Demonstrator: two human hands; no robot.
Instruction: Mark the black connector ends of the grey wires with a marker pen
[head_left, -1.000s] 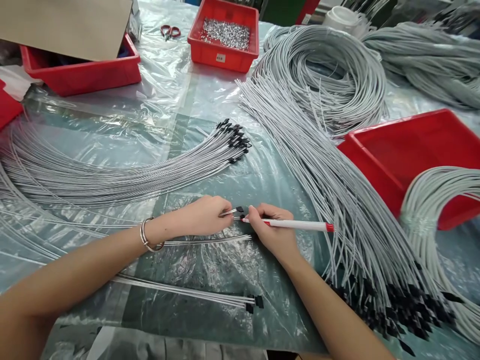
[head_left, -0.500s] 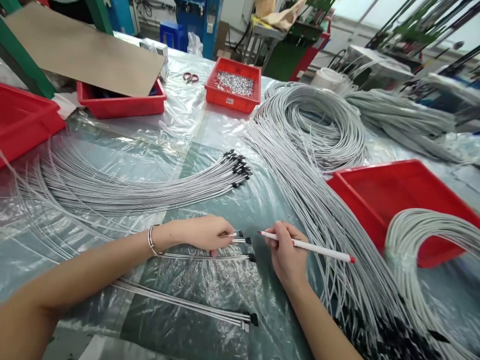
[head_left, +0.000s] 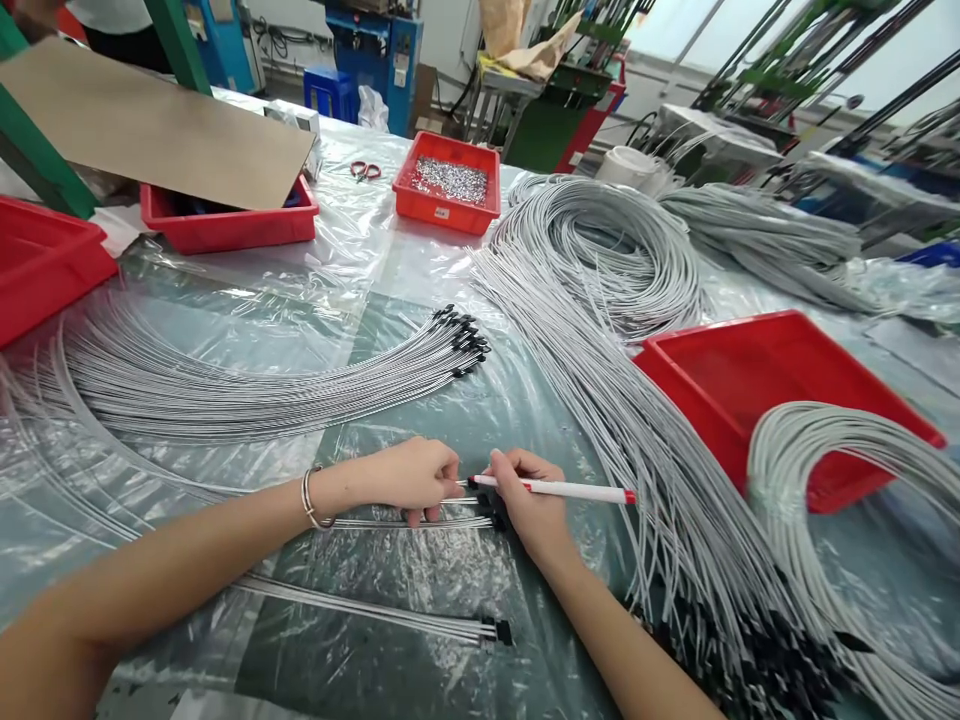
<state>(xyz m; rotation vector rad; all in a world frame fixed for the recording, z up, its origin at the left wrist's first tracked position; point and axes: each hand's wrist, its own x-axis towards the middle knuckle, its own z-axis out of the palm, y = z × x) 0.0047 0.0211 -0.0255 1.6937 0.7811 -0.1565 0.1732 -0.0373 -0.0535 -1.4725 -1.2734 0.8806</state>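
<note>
My left hand [head_left: 421, 478], a bracelet at its wrist, is closed on thin grey cables [head_left: 405, 524] near their black connectors [head_left: 493, 510]. Pinched in my right hand [head_left: 532, 500] is a white marker [head_left: 581, 490] with red ends, its tip touching or very near a connector by my left fingertips. Below both hands lies a small group of cables [head_left: 375, 609] with black connectors. A large fanned bundle of cables [head_left: 300, 397], also black-ended, rests beyond my left hand.
A thick cable bundle [head_left: 600, 400] and a coil [head_left: 630, 250] lie to the right, beside a red tray [head_left: 757, 370]. Farther back are a red bin of small metal parts [head_left: 442, 212], scissors [head_left: 365, 171] and a cardboard sheet [head_left: 165, 125] over another red bin [head_left: 240, 232].
My right hand has moved left, bringing the marker tip to the connector by my left fingertips. My left hand keeps its pinch. The whole view has shifted slightly.
</note>
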